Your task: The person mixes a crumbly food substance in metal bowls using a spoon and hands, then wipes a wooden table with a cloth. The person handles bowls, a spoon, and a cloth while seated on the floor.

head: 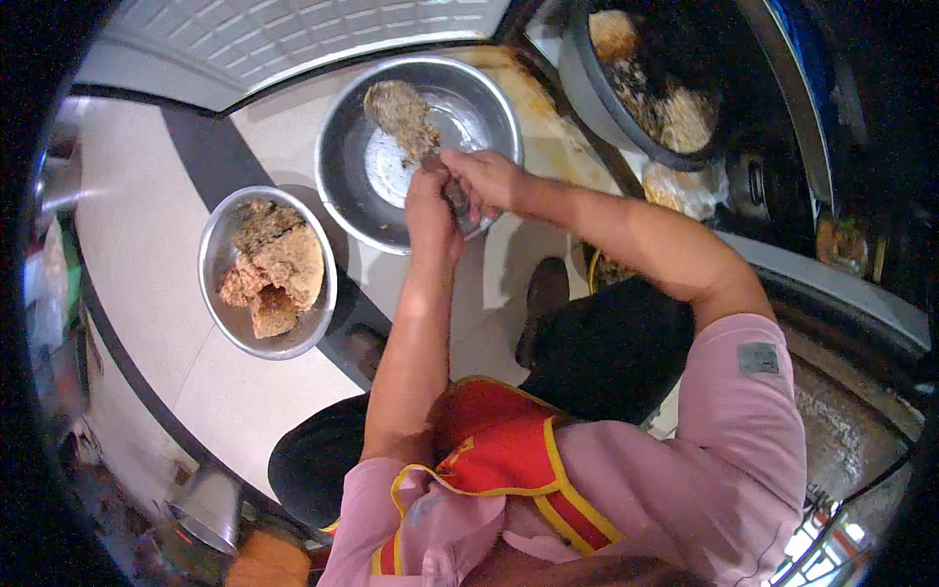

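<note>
A large round metal basin point(334, 198) stands on the floor before me. In it lies a lumpy greyish-brown piece point(400, 114), perhaps food, reaching down towards my hands. My left hand point(433, 209), at the basin's near edge, is closed around a darker brown, strip-like part at the piece's lower end. Right beside it, my right hand point(484, 180) pinches the same dark part from the right. Whether that part and the lump are one thing I cannot tell. To the left, a smaller metal bowl point(209, 293) holds several brownish and pinkish, rough-textured lumps point(275, 271).
A deep grey pot point(598, 103) with pale and dark lumps stands at the upper right, with a clear plastic bag point(682, 191) of something yellowish below it. A white ridged panel point(293, 37) borders the far side. Near my right foot lies a yellow-rimmed object point(605, 271).
</note>
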Demonstrator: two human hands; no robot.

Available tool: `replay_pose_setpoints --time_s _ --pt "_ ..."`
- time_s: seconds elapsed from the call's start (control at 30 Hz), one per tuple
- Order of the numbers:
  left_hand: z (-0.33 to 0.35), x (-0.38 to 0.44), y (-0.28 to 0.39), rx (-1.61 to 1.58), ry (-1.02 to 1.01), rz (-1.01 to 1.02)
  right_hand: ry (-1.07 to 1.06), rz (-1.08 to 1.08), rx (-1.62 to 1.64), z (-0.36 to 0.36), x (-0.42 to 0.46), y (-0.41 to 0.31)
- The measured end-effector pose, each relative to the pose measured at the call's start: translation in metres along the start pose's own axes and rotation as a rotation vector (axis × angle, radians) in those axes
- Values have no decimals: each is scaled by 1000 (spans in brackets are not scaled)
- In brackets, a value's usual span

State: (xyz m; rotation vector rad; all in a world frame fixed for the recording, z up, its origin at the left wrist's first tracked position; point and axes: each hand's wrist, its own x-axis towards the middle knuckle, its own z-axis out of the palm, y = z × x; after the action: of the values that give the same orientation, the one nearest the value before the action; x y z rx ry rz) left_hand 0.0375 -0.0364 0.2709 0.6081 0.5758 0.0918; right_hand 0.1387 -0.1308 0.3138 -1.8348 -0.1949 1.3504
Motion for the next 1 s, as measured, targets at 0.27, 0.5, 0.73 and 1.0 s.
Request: replay_pose_setpoints --time_s 0.27,0.5,0.73,1.0 --pt "-27 27 13 277 182 -74 542 -16 -55 -149 -71 131" --pt "-27 34 21 389 203 -107 528 23 -463 -91 -93 289" --pt "-9 40 16 427 136 -110 -58 -223 -990 -58 -71 361" --pt "25 33 20 300 229 -77 333 -70 -234 -118 -121 198"
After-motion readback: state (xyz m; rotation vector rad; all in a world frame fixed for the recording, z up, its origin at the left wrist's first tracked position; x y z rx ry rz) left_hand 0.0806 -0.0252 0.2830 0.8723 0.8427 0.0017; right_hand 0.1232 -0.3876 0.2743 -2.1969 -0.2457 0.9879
